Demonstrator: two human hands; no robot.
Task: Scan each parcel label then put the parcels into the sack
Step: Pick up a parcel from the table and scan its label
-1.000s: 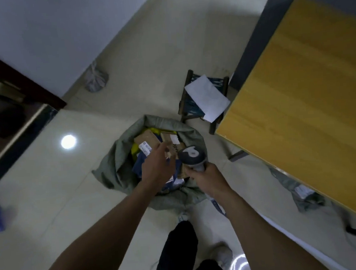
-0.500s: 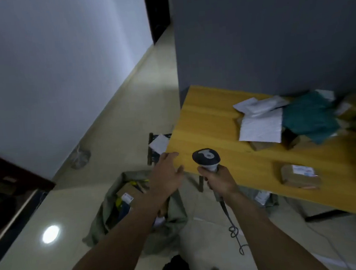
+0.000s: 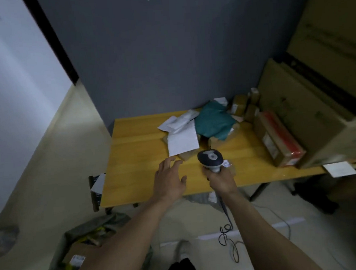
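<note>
My right hand [image 3: 220,179] grips the handle of a dark barcode scanner [image 3: 210,159] over the yellow table [image 3: 137,165]; its coiled cable [image 3: 228,236] hangs to the floor. My left hand [image 3: 169,180] hovers over the table with fingers spread and holds nothing. A small brown parcel [image 3: 230,167] with a white label lies just behind the scanner. Further back lies a pile: white mailers [image 3: 181,140], a teal bag [image 3: 214,121] and small brown boxes [image 3: 240,105]. The grey-green sack [image 3: 91,231] sits on the floor at lower left, open, with parcels inside.
Large cardboard cartons [image 3: 310,108] stand on the table's right end, with a red-taped box [image 3: 278,140] against them. A small stool [image 3: 95,191] with a white mailer stands left of the table. A dark wall rises behind. A white sheet [image 3: 339,169] overhangs the table's front edge.
My left hand has let go of a parcel in the sack and risen empty over the table. My view swung up from the sack to the table; the scanner came along in my right hand.
</note>
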